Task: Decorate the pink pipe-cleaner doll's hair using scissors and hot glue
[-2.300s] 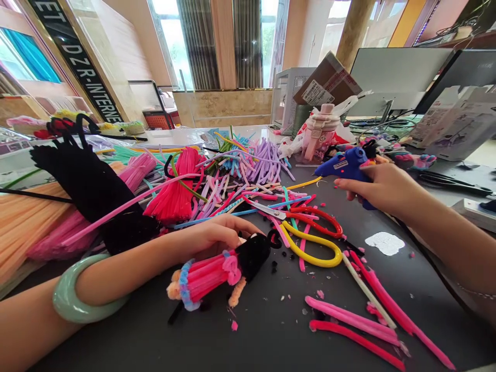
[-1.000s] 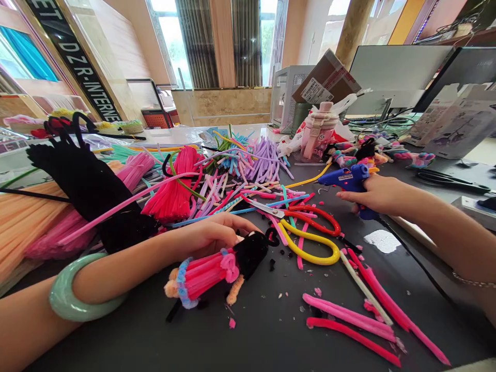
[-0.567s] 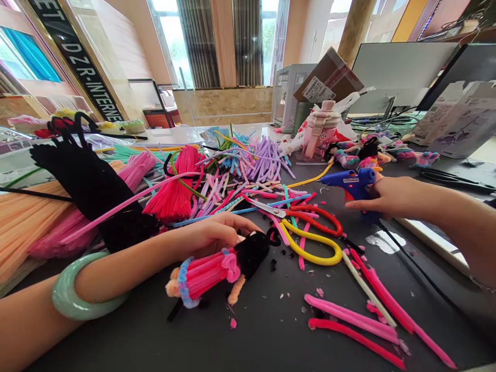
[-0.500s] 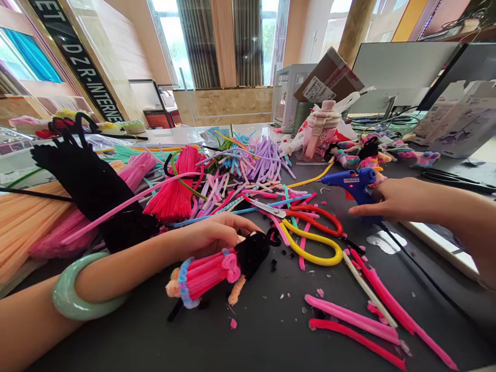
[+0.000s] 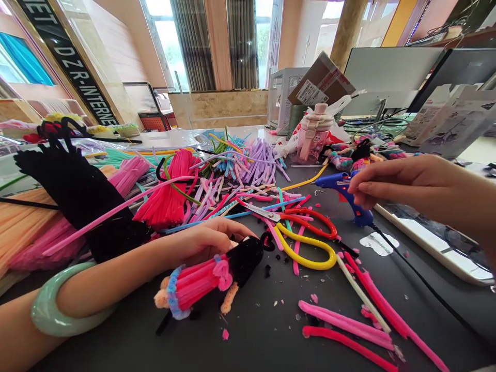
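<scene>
Doll, where is it found?

It is pressed to the dark table under the left hand, whose fingers are curled shut over the black head end. The pink skirt is left sticking out on the wrist side.

And the right hand?

It is held just above the blue glue gun, with the fingers drawn narrow together. Nothing is seen between them, and whether the gun is touched cannot be told.

How is the doll likely to be felt in the grip?

It is judged light, fuzzy and soft, with wire inside that can be bent and will probably stay bent. Slipping is hardly to be expected.

Where should it be taken?

The thick bundled middle, just below the fingers, is probably best. The thin legs and blue trim are better avoided, since they could be pulled loose or squashed.
</scene>
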Available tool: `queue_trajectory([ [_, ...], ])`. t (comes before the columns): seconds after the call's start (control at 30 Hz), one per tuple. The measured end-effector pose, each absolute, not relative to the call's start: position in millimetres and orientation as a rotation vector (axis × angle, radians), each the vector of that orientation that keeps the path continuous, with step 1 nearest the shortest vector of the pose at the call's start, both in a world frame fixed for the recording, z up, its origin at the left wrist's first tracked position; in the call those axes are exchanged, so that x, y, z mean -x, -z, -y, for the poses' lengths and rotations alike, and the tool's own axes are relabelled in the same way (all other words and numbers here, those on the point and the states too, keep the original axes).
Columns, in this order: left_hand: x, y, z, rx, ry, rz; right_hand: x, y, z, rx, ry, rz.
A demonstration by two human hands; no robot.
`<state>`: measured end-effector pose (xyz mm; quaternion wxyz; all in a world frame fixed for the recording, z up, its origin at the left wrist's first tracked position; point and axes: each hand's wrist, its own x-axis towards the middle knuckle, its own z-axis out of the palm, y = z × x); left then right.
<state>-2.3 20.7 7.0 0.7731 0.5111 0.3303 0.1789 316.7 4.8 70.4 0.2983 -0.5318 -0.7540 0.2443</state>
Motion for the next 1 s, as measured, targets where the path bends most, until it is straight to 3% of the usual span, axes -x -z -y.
queue_trajectory([
  [0.37,2.0,-7.0,-20.3,-1.136,-0.392,-0.754,-300.4,-45.3,-5.2,0.936,-0.948,2.037],
  [0.63,3.3,-6.1,-18.8,-1.144,-0.422,-0.713,-293.2,-42.1,-7.7,0.988,-0.976,2.09],
  [1.0,1.1,-6.7,-11.7,-1.09,-0.914,-0.582,-290.6,-32.9,-13.1,1.072,-0.952,2.18],
])
